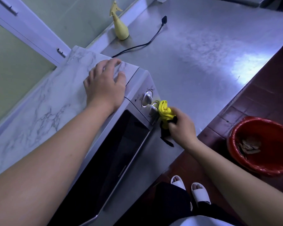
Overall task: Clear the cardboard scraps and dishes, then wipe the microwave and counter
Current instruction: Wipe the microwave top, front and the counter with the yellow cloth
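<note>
The microwave [134,160] stands on the steel counter [203,51], its marble-patterned top toward the wall and its dark door facing me. My left hand [104,84] rests flat on that top near the right front corner, fingers spread. My right hand [181,126] grips a bunched yellow and black cloth [164,111] and presses it against the control panel beside the lower of two silver knobs [147,98]. Cardboard scraps [248,145] lie inside the red bin [268,167].
A yellow spray bottle [120,28] stands by the back wall, and the microwave's black power cord [147,42] trails unplugged across the counter. The red bin sits on the dark tiled floor to the right. White cabinet doors [23,30] hang at upper left.
</note>
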`<action>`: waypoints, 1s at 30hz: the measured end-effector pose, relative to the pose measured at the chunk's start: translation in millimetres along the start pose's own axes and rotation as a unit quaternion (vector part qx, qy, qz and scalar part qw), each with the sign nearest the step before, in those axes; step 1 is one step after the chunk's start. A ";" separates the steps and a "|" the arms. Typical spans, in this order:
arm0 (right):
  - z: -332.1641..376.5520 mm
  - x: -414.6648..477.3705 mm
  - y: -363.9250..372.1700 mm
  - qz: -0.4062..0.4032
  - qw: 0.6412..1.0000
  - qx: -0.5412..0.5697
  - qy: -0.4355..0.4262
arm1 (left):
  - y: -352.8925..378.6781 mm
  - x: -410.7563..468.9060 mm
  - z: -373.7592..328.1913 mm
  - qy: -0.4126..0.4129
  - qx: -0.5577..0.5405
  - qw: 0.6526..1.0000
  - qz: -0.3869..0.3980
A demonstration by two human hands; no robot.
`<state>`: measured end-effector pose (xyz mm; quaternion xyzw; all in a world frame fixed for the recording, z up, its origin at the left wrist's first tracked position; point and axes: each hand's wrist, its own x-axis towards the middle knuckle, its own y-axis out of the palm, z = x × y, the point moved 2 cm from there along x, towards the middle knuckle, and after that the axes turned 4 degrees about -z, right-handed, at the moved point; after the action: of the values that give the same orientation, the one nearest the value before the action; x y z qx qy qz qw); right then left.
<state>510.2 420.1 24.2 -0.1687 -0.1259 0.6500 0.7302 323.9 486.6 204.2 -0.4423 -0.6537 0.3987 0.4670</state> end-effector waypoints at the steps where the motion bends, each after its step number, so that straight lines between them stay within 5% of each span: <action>1: -1.8 -4.7 -4.8 -0.020 1.000 0.002 0.015 | 0.1 -0.3 0.2 0.000 0.000 1.000 -0.001; 4: -14.9 -18.8 -22.5 -0.073 0.987 0.094 0.107 | 0.1 -0.2 0.3 -0.002 -0.003 1.000 -0.002; 7: -27.4 -25.4 -44.0 -0.084 0.919 0.284 0.261 | -0.5 0.0 -0.2 -0.002 0.001 1.000 -0.003; 10: -22.4 -30.1 -58.6 -0.015 0.827 0.445 0.344 | -0.5 0.6 0.2 -0.002 0.001 1.000 -0.005; 13: -6.1 -29.5 -67.7 0.067 0.781 0.516 0.344 | -0.3 0.4 0.0 -0.002 -0.001 1.000 -0.006; 17: 27.9 -12.2 -72.1 0.095 0.852 0.455 0.239 | -0.5 0.3 -0.5 -0.003 0.000 1.000 -0.007; 21: 79.4 9.6 -74.3 0.006 0.948 0.317 -0.012 | -1.1 0.1 -0.7 -0.005 0.005 1.000 -0.008; 24: 107.2 18.4 -64.8 -0.030 0.959 0.241 -0.148 | -0.6 -0.8 -1.0 -0.001 0.008 1.000 -0.007; 30: 88.1 17.9 -24.7 -0.154 0.957 0.033 -0.245 | -0.6 -0.1 -1.7 -0.001 0.005 1.000 -0.008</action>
<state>499.3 442.6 114.0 0.0413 -0.3036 0.5551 0.7733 325.4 486.5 205.1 -0.4343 -0.6556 0.3993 0.4713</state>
